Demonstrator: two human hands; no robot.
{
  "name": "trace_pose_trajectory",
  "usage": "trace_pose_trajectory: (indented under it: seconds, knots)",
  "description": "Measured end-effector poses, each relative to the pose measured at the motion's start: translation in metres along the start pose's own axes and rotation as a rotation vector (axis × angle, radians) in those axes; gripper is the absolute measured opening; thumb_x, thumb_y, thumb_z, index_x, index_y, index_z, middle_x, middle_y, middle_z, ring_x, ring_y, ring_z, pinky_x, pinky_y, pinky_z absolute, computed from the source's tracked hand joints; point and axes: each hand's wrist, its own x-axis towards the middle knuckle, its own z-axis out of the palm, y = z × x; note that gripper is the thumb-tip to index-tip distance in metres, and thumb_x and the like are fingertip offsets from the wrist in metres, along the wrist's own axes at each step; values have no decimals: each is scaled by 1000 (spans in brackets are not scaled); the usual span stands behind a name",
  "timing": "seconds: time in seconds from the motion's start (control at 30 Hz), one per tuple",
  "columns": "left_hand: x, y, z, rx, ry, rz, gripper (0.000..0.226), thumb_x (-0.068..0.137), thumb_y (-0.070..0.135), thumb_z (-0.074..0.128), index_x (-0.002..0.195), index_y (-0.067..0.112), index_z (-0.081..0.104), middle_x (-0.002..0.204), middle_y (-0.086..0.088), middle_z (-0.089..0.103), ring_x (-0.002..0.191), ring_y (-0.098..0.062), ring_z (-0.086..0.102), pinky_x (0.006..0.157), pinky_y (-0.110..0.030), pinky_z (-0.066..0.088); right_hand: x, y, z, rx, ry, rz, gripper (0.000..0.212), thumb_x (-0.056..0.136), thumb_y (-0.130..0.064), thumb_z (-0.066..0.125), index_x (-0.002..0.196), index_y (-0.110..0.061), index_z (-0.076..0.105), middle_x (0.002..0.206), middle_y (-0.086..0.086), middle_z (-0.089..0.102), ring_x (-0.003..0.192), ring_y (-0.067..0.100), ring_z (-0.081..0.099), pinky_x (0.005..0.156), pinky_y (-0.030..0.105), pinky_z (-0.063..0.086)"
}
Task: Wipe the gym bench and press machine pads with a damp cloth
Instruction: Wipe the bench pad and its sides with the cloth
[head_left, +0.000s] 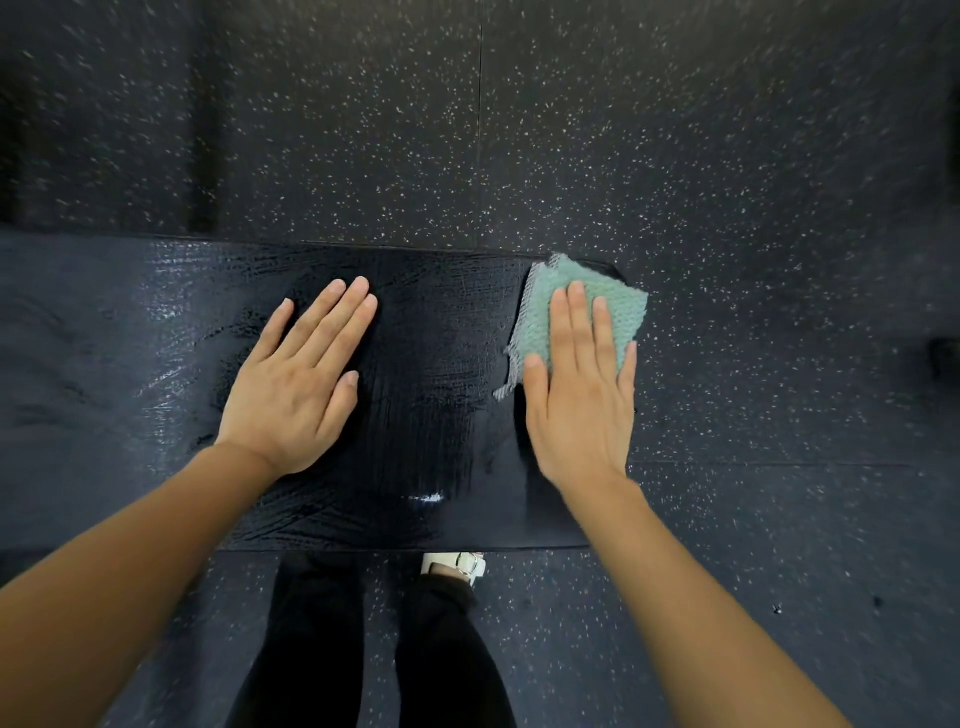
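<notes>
Looking down through the head camera, the right hand (582, 395) lies flat, fingers spread, pressing a green cloth (587, 306) onto the far right end of the black bench pad (431, 364); nothing is clenched, the palm simply pins the cloth down. The cloth's outer corner hangs just past the pad's rounded edge, over the speckled floor (727, 182). The left hand (301, 374) rests open and empty on the middle of the pad, seemingly as a brace. Wet streaks shine across much of the surface, so this end looks mostly wiped. No press machine shows in this view. The risks I judge from here: with only a flat palm holding it, the cloth could slide off the end and drop to the floor, and the bracing left hand could slip on the damp vinyl or leave prints on it
</notes>
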Motion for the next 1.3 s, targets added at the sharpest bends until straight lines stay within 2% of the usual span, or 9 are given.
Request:
trace_pose_trajectory:
  seconds: [0.1,0.2,0.37,0.57,0.7,0.83,0.93,1.03,1.3]
  knots:
    - [0,0,0,-1,-3,0,62,99,28,25,158,11,18,166,-2,13,154,-17,8,124,-42,7,22,0,-8,0,4,26,66,96,-46,4,158,-23,1,166,-8,-3,153,13,-5,123,45,-1]
    - [0,0,0,-5,1,-3,62,99,28,24,158,11,19,166,-2,13,154,-17,9,124,-42,7,17,-1,-8,0,3,9,65,98,-47,6,159,-22,3,166,-7,-2,153,15,-6,123,45,-1]
    - [0,0,0,-10,6,1,62,99,28,25,158,11,19,166,-3,14,154,-17,9,124,-43,9,-32,-3,5,-17,6,-12,62,103,-44,18,159,-22,7,167,-6,2,153,15,-5,124,44,1]
    - [0,-1,2,-28,19,0,61,99,28,25,158,12,19,166,-1,13,154,-16,9,124,-43,9,-108,-10,19,-44,-46,-82,61,103,-41,25,159,-18,15,166,-3,15,154,18,5,120,45,9]
    - [-1,0,2,-44,31,7,61,100,28,25,158,13,19,166,-1,14,153,-16,10,124,-44,10,-90,-5,12,-105,-41,-119,60,104,-44,22,158,-18,18,165,-2,15,153,19,7,122,43,-2]
    - [-2,-1,2,-53,44,16,60,100,28,25,157,11,21,166,-2,16,153,-18,12,124,-45,11,-40,-5,4,-117,0,-67,69,101,-52,13,159,-15,10,166,2,7,154,23,0,121,39,-11]
    - [-2,-1,3,-61,52,20,60,100,29,25,157,11,21,166,-2,16,153,-18,12,124,-45,11,-7,-12,4,-114,37,0,73,99,-55,7,158,-12,3,167,6,1,154,26,-3,121,42,-10]
    - [-2,-2,4,-62,51,17,60,100,29,25,158,12,21,166,-1,15,153,-17,11,124,-46,12,-2,-20,11,-49,86,36,71,100,-53,6,159,-13,4,167,5,1,154,26,-3,122,42,-6]
    - [-12,-5,3,-72,40,96,60,101,31,25,157,11,21,166,-2,16,153,-18,11,124,-44,11,-70,-56,35,16,70,6,62,103,-43,18,159,-18,10,167,-3,3,154,22,-4,124,41,-5]
